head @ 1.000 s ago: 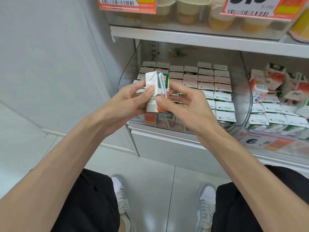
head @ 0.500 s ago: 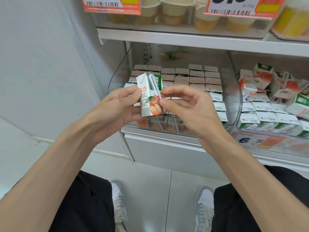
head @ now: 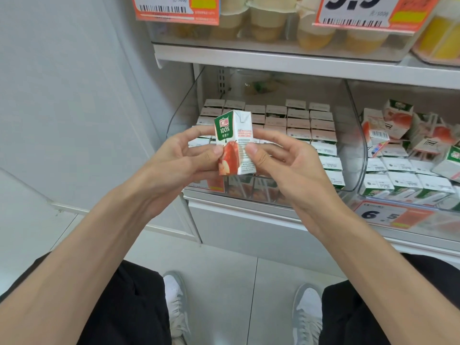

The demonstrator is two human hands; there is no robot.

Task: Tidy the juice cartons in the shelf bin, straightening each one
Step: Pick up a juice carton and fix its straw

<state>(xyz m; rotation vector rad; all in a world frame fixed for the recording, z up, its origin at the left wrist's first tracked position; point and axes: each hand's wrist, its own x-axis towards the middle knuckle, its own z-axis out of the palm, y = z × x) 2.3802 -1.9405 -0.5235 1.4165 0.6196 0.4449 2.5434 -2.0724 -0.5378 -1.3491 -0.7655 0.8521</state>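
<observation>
One upright green-and-red apple carton [head: 235,143]

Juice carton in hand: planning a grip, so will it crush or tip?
Probably fairly stiff: the juice carton shows sharp edges between the left hand and right hand. Likely tippy if pushed: taller than wide.

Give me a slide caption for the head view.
Left hand and right hand hold a juice carton in front of the shelf bin.

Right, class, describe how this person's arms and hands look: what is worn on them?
Both forearms are bare, with no sleeves in view. The left hand and right hand show no gloves, rings, watch or bands. Fingernails are short and unpainted.
</observation>
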